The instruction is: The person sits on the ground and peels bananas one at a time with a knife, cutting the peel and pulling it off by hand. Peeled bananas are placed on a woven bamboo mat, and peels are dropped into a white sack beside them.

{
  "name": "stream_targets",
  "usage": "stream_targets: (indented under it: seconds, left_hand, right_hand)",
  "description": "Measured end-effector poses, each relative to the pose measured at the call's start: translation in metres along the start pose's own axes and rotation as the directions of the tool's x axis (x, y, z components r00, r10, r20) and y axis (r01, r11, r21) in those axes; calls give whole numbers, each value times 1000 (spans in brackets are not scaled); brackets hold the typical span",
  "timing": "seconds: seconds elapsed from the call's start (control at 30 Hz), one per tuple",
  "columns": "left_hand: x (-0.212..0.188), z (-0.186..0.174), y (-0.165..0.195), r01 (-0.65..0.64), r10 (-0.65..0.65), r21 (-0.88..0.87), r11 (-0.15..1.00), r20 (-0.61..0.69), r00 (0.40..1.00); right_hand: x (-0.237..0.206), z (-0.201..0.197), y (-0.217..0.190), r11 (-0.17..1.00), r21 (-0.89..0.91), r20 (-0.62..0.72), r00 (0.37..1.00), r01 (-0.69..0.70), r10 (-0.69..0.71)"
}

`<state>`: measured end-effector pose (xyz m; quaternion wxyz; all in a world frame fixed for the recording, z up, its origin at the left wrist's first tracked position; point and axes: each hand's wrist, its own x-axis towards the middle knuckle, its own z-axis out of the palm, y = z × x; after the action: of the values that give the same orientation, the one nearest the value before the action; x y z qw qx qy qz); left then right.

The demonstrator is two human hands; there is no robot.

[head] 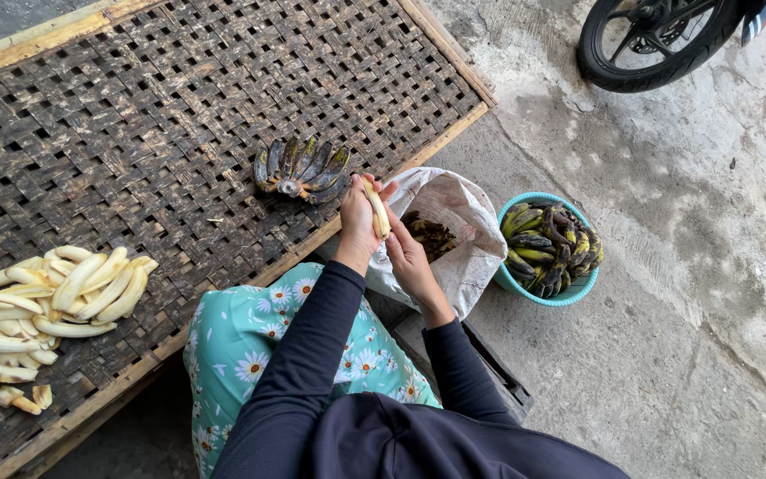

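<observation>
A peeled banana (377,209) is gripped in the left hand (357,222) and steadied by the curled fingers of the right hand (406,251) — held above an open white sack (463,232) of peels. A dark banana bunch (303,168) lies just beside on the woven bamboo mat (135,115); peeled bananas (46,306) are piled well apart — a blue basin (569,293) of unpeeled ones stands near.

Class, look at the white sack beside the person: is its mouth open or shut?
Open. The sack's rim is spread wide, and dark peels show inside, beside the right hand.
</observation>
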<state>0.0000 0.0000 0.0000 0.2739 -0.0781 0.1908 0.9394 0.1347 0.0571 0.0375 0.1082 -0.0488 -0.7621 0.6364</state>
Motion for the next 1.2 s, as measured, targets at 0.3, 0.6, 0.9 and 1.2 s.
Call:
stream_targets:
  seconds: [0.3, 0.6, 0.9, 1.2]
  left_hand:
    - [-7, 5, 2, -42, 46, 248, 968, -11, 999]
    - [-15, 31, 37, 2, -62, 297, 955, 194, 979]
    - [-12, -34, 211, -99, 224, 613, 784, -130, 966]
    - [-121, -122, 361, 647, 727, 369, -667, 134, 673]
  right_hand:
    - [15, 3, 12, 996, -66, -62, 996, -66, 62]
    - [18, 1, -92, 593, -802, -183, 973, -66, -139]
    - [29, -16, -101, 658, -743, -351, 908, -121, -229]
    - [-14, -45, -26, 676, -717, -347, 928, -170, -135]
